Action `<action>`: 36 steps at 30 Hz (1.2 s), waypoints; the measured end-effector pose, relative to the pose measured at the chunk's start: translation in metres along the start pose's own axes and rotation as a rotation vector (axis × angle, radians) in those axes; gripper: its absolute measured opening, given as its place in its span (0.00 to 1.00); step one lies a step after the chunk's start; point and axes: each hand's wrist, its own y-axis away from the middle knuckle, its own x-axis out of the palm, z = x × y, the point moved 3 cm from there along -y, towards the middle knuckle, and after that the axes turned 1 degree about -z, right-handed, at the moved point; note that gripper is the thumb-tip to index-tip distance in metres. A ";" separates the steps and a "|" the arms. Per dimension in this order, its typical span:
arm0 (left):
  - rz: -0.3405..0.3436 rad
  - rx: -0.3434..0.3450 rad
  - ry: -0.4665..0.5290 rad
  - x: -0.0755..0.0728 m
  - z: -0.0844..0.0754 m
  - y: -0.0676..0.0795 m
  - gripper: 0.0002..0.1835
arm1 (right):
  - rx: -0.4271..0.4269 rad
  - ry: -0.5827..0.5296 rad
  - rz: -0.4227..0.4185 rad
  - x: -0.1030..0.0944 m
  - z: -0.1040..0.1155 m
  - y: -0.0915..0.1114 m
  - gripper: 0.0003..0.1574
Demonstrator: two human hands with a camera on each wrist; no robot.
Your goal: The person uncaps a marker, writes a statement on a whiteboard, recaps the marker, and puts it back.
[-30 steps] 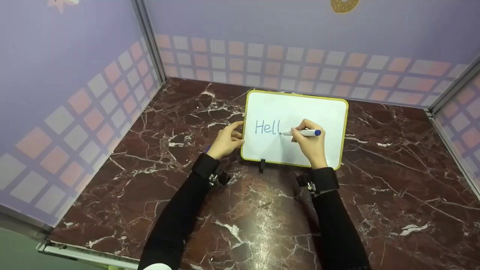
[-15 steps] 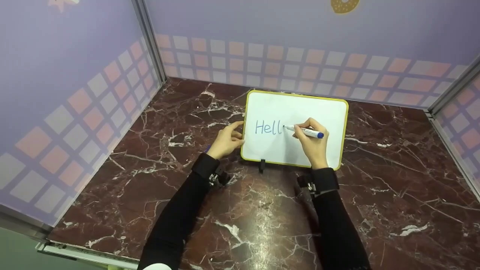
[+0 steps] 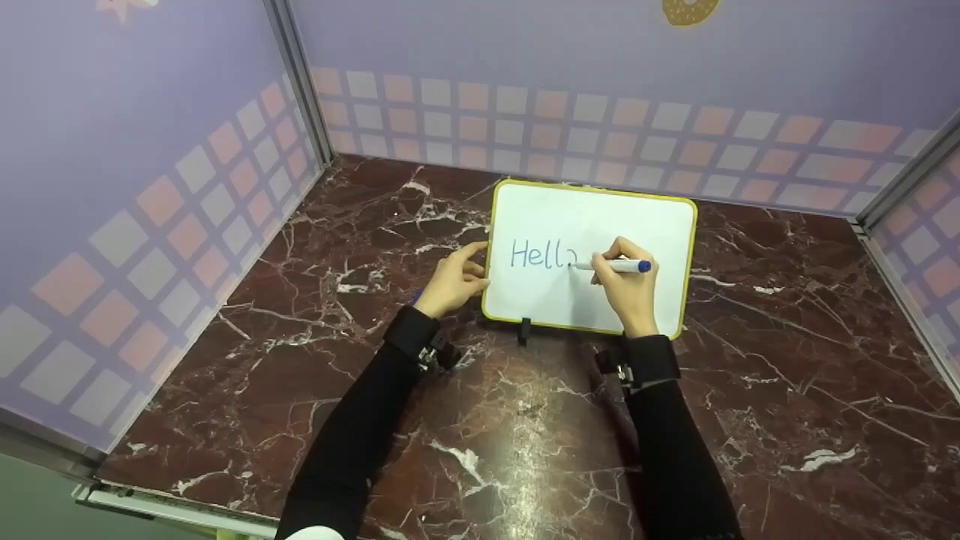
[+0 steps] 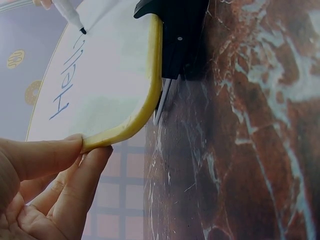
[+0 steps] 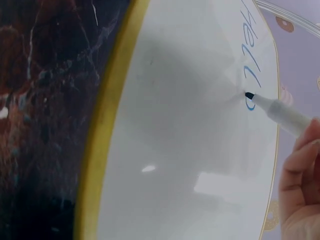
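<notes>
A whiteboard [image 3: 540, 300] with a yellow frame leans back on a black stand foot [image 3: 525, 331], "Hell" and a partly drawn curved letter written on it in blue. My left hand [image 3: 452, 283] pinches its left edge, thumb [image 4: 45, 156] on the front face and fingers behind. In my right hand [image 3: 628, 281] is a white marker [image 3: 619, 265] with a blue end, gripped between thumb and fingers. Its dark tip [image 5: 249, 95] touches the board at the curved letter, as the right wrist view shows.
A dark red marble-patterned table [image 3: 300, 375] lies under the board. Purple walls [image 3: 600, 45] with pink and white squares stand behind and at the sides. A small blue thing [image 3: 415, 298], mostly hidden, lies by my left wrist.
The marker has gone from the foot of the second "l" up and right, then back down, leaving a blue curve after "Hell". My left hand and the board have stayed still.
</notes>
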 end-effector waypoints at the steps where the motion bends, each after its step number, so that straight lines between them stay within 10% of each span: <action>1: 0.000 -0.001 -0.002 0.000 0.000 0.000 0.35 | 0.008 -0.007 0.005 0.000 0.000 0.000 0.13; 15: 0.003 0.002 0.000 0.000 0.001 0.000 0.35 | 0.013 -0.156 -0.239 -0.020 -0.003 -0.005 0.19; 36: 0.007 0.015 0.004 -0.001 0.000 0.002 0.35 | 0.016 -0.049 -0.171 -0.027 -0.017 -0.003 0.16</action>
